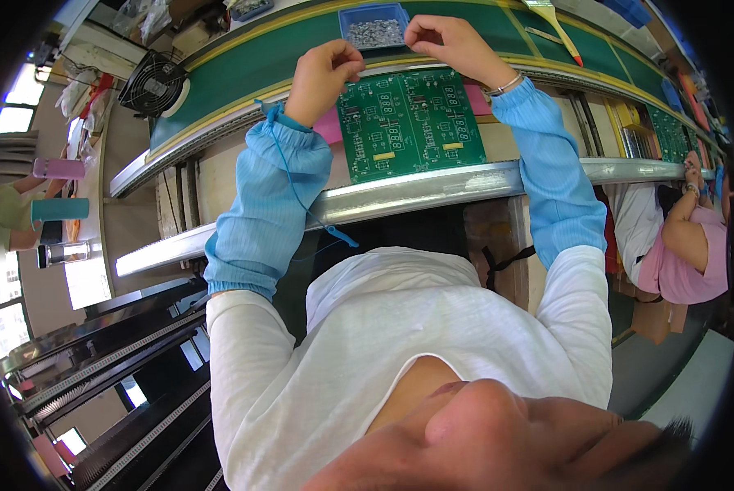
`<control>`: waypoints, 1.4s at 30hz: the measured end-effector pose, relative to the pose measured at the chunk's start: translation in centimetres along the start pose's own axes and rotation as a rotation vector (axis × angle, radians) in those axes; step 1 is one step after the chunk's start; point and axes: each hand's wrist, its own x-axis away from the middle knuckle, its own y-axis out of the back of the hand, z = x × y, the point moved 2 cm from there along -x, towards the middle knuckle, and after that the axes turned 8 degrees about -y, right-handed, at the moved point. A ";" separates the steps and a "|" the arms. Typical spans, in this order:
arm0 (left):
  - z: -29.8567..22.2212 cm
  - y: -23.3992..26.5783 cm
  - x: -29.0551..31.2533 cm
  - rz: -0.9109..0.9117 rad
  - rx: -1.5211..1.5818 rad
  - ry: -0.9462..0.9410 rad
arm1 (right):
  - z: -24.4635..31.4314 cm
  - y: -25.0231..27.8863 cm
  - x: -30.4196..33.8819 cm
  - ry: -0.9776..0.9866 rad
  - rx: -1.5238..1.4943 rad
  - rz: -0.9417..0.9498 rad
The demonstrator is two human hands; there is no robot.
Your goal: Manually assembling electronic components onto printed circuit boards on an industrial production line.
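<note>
A green circuit board with several digit displays and small parts lies across the rails in front of me. Over its far left corner my left hand is closed, fingers curled and tips together. My right hand is also closed, thumb and fingertips pinched at the right side of a blue tray. Inside the tray are many small silvery parts. Whatever either hand pinches is too small to make out. A blue corded strap hangs from my left wrist over the sleeve cover.
A metal rail runs along the near side. Beyond the board stretches a green belt, with a black fan at left and a brush at right. Another person sits at far right, beside more boards.
</note>
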 end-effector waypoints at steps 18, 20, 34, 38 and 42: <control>3.4 -0.5 1.9 0.100 -0.311 -0.117 | 1.2 -3.7 -3.9 0.205 0.566 -0.227; 3.0 -0.6 2.0 0.099 -0.406 -0.112 | 1.2 -3.6 -3.6 0.193 0.578 -0.230; 2.7 -1.0 2.1 0.127 -0.473 -0.136 | 1.6 -0.6 -2.9 0.164 0.525 -0.303; 2.1 -1.2 2.1 0.116 -0.535 -0.236 | 1.7 0.8 -2.9 0.204 0.527 -0.344; 2.0 -1.4 2.5 0.140 -0.600 -0.233 | 3.4 1.5 -2.0 0.131 0.479 -0.284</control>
